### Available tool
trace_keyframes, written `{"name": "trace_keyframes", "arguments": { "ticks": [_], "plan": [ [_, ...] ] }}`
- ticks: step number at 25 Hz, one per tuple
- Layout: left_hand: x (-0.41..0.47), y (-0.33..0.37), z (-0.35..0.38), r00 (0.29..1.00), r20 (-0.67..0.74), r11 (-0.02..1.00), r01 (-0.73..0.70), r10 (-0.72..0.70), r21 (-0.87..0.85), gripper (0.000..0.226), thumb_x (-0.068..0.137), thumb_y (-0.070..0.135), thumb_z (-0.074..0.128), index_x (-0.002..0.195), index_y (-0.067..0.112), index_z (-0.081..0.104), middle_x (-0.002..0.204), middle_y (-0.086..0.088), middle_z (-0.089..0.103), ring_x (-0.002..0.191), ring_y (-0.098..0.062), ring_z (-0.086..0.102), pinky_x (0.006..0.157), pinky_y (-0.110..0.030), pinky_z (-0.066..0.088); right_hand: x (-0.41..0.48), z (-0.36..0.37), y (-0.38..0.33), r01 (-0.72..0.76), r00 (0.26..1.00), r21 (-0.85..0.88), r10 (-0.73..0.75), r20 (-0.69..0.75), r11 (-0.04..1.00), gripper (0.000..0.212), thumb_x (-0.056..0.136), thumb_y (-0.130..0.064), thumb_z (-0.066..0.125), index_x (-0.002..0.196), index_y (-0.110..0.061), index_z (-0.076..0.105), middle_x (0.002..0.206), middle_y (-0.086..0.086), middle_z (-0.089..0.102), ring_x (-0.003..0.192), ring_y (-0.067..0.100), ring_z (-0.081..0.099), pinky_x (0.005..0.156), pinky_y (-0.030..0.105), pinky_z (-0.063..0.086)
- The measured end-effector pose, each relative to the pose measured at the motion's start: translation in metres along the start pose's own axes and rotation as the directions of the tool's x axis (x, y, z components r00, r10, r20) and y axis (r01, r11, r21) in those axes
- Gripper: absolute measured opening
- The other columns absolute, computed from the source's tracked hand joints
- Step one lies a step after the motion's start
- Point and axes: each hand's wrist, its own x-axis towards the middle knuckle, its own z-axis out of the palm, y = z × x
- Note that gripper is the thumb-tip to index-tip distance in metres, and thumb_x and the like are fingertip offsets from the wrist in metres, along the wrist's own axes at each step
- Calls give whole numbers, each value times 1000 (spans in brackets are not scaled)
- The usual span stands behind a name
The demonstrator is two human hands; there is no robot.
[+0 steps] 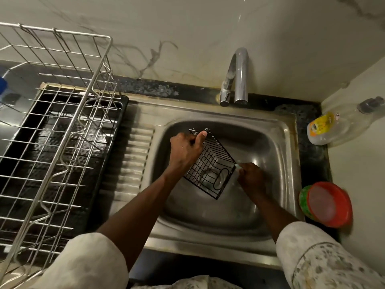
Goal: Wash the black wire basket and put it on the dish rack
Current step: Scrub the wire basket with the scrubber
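Left hand grips the upper corner of the black wire basket, fingers curled over the rim wire and thumb laid along the top edge. Right hand meets the basket's right edge with fingers curled; a pale blur sits at its fingertips, and it cannot be told whether they pinch the wire or some small thing against it. The basket is held tilted between the two hands, above the basin of the steel sink, its grid face turned toward the camera and its lower corner pointing down toward the sink floor.

Both forearms emerge from pale mottled sleeves. A chrome faucet arches at the sink's back edge. The sink is set in a dark speckled counter beneath a veined marble wall.

To the left, past the ribbed drainboard, stands the steel dish rack on a black tray, well apart from the basket. At right lie a clear bottle, whose yellow label is too blurred to read, and a red-and-green tub.
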Motion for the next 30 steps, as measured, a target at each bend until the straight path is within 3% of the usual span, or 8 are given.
{"name": "trace_keyframes", "arguments": {
  "ticks": [5, 9, 13, 18, 21, 24, 26, 30],
  "plan": [
    [0, 9, 3, 1000, -9, 1000, -2, 2, -4, 64, 99, 48, 59, 47, 11, 55, 36, 10, 42, 35, -4, 40, 50, -10, 32, -6, 20, -9, 188, 982, -24, -187, 36, 982, 20, 83, -3, 60, 94, -2, 76, 93, 16, 75, 87, 34, 71, 85, 40, 56],
    [1, 11, 5, 999, 22, 999, -43, 43, 4, 59, 100, 43, 59, 46, 21, 49, 36, 13, 43, 34, -3, 41, 49, -9, 33, 4, 21, -18, 165, 970, -113, -140, 200, 980, 10, 84, -6, 67, 80, -13, 74, 86, 9, 73, 84, 28, 69, 88, 36, 56],
    [1, 10, 4, 999, 35, 999, -35, 35, 8, 60, 98, 46, 61, 46, 21, 49, 35, 12, 42, 33, -2, 40, 47, -9, 33, -24, 35, -16, 144, 859, -41, -105, 501, 989, 38, 88, -3, 57, 123, -12, 68, 127, 10, 64, 124, 28, 56, 104, 30, 41],
    [-5, 11, 11, 995, 19, 994, -95, 95, 43, 64, 98, 47, 61, 44, 19, 42, 35, 11, 35, 34, -5, 35, 47, -10, 30, -5, 31, 6, 78, 994, -73, -72, 83, 994, 38, 83, -2, 50, 114, -2, 72, 105, 23, 70, 99, 41, 65, 89, 42, 52],
    [-4, 9, 15, 987, 31, 981, -159, 156, 110, 67, 100, 51, 56, 46, 13, 44, 39, 4, 40, 36, -9, 36, 51, -19, 33, -10, 43, 15, 107, 984, -141, -84, 159, 984, 41, 76, -1, 60, 115, -8, 72, 102, 17, 69, 96, 37, 64, 86, 38, 52],
    [-4, 9, 18, 981, 51, 971, -192, 187, 143, 67, 100, 51, 55, 47, 10, 47, 41, 2, 43, 40, -18, 41, 64, -27, 42, -51, 63, 7, 348, 893, -22, -324, 314, 937, 42, 64, 1, 63, 104, -9, 74, 98, 11, 68, 94, 27, 63, 82, 29, 49],
    [-6, 9, 19, 981, 47, 971, -194, 189, 140, 68, 100, 51, 55, 47, 10, 46, 41, 0, 43, 42, -23, 43, 70, -26, 42, -60, 66, 2, 448, 848, 28, -435, 302, 894, 39, 59, 6, 70, 95, -7, 74, 92, 10, 67, 88, 25, 61, 76, 25, 46],
    [-13, 6, 18, 981, -20, 972, -189, 194, 140, 68, 100, 48, 58, 45, 13, 40, 39, 3, 37, 37, -12, 35, 52, -25, 35, -28, 68, 10, 165, 977, -55, -155, 146, 985, 37, 60, 10, 72, 94, -4, 73, 90, 13, 70, 87, 32, 65, 81, 33, 49]
  ]
}}
